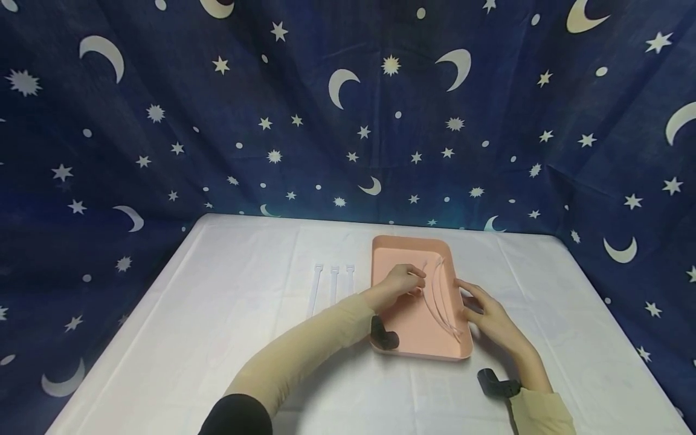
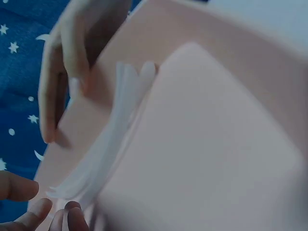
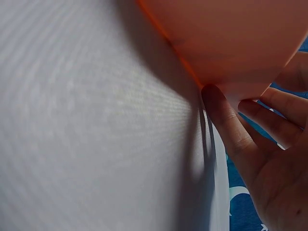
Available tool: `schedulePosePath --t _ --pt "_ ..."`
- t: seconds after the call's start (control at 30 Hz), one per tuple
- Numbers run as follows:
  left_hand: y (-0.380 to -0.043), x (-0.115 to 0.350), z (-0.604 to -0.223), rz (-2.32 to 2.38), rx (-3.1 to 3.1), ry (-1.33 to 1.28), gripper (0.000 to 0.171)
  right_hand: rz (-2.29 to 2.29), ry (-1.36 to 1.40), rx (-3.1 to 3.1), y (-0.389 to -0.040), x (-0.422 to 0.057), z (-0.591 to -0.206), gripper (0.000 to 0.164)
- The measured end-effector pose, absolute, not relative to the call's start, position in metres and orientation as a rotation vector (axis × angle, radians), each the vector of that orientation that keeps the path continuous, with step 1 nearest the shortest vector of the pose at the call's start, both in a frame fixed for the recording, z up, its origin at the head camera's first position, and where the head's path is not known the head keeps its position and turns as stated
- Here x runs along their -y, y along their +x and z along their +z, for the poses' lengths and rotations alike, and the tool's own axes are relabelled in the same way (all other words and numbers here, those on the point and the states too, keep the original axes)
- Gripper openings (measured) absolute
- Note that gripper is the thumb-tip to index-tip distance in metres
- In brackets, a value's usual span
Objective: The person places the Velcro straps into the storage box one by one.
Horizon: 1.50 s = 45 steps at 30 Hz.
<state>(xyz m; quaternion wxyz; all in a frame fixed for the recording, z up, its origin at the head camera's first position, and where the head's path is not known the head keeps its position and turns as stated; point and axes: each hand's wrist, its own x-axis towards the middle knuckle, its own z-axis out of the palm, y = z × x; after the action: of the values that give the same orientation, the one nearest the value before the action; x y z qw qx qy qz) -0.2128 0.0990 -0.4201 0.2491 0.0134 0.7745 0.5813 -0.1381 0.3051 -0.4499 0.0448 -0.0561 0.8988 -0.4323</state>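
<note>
I judge white strips (image 2: pixel 109 132) prob. light, bendy; pinch mid-length. L hand (image 1: pixel 399 283): grip, can't tell; R hand (image 1: pixel 493 317): released, touches tray (image 1: pixel 424 338).

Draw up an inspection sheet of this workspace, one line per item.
Surface: white-covered table, faint creases.
Job's things: pink tray holding thin, curved white strips along its right side; three strips with wider heads lie side by side on the table, left of the tray.
Clutter: nothing seen.
Left hand: over the tray, fingertips by the strips' ends; whether it pinches one is unclear.
Right hand: touching the tray's right side.
Cables: nothing seen.
Surroundings: dark blue backdrop with pale moons and stars.
</note>
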Motion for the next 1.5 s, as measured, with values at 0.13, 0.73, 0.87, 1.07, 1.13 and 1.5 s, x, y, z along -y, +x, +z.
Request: schedulePosePath --t 0.13,0.73,0.87,1.07,1.13,1.5 --pt "-0.21 -0.096 -0.415 1.629 -2.064 0.04 0.031 -1.318 -0.172 -2.745 -0.139 -0.305 -0.449 0.062" --pt "-0.194 -0.076 -0.402 1.725 -2.007 0.133 0.029 -1.321 -0.174 -2.743 -0.138 -0.303 -0.449 0.061" --pt "-0.191 -0.067 -0.399 1.776 -1.971 0.166 0.03 -1.317 -0.176 -2.746 -0.138 -0.303 -0.449 0.061" --pt "-0.186 -0.059 -0.4 1.851 -1.903 0.186 0.031 -1.307 -0.177 -2.751 -0.138 -0.303 -0.448 0.062" --pt "-0.184 -0.055 -0.401 1.857 -1.899 0.208 0.031 -1.311 -0.182 -2.75 -0.138 -0.303 -0.448 0.062" --pt "-0.167 -0.031 -0.405 1.952 -1.896 0.274 0.035 -1.329 -0.207 -2.75 -0.137 -0.304 -0.45 0.061"
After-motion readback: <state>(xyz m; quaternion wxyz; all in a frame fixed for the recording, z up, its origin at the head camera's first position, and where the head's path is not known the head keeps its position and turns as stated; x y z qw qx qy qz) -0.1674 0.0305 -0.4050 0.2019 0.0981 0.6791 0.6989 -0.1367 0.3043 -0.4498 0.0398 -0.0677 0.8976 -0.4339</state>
